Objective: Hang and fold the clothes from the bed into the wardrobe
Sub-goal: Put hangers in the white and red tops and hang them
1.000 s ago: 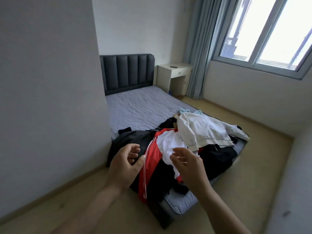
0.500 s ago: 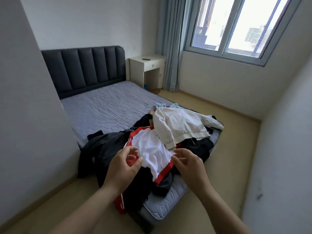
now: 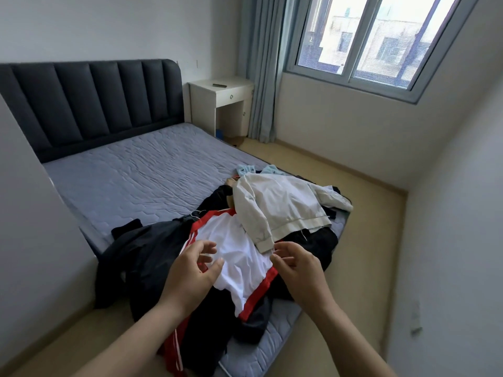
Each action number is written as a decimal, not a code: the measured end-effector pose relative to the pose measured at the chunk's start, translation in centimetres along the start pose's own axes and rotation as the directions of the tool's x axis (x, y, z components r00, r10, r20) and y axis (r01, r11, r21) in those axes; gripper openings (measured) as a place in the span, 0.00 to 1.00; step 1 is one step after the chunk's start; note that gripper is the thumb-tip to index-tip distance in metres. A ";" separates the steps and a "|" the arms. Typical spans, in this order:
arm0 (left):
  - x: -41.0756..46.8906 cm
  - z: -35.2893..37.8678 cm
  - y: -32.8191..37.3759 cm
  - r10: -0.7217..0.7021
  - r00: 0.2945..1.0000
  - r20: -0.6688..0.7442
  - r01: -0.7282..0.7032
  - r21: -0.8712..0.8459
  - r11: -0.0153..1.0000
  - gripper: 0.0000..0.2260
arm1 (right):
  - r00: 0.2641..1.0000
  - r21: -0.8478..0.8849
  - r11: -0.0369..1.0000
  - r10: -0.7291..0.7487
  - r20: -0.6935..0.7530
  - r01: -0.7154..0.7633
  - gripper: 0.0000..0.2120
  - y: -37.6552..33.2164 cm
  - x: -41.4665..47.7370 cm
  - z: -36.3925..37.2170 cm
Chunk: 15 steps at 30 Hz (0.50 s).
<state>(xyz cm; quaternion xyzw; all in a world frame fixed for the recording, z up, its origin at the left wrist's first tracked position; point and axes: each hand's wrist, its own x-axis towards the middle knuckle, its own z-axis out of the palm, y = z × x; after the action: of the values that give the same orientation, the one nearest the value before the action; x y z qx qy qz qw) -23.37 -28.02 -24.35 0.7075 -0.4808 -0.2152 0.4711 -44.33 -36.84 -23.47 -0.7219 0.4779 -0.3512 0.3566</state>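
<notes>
Fingers (image 3: 206, 246) of left hand (image 3: 190, 273) and right hand (image 3: 299, 270) hover loosely curled, empty, over the white shirt (image 3: 239, 257).

Bed (image 3: 130, 175), grey quilted mattress: clothes pile (image 3: 245, 240) at foot end; head end bare quilting.

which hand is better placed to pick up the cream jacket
Probably right: the right hand hovers open beside the jacket's cuff, while the left hand is farther off, over the shirt.
</notes>
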 end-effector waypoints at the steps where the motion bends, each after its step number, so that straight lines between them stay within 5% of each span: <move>1: 0.8 0.5 0.0 -0.002 1.000 0.002 0.002 0.006 1.000 0.12 | 1.000 0.006 1.000 0.003 0.004 -0.003 0.10 0.3 1.0 -0.1; 15: 13.6 17.1 6.2 -0.076 0.994 -0.079 0.077 0.008 0.997 0.10 | 0.996 -0.036 0.999 -0.015 0.092 0.018 0.11 10.8 19.0 -11.4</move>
<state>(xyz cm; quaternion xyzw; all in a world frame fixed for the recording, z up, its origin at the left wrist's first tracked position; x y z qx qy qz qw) -33.21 -48.45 -24.82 0.7359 -0.4356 -0.2025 0.4771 -53.08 -59.82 -23.78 -0.7476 0.4613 -0.3117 0.3621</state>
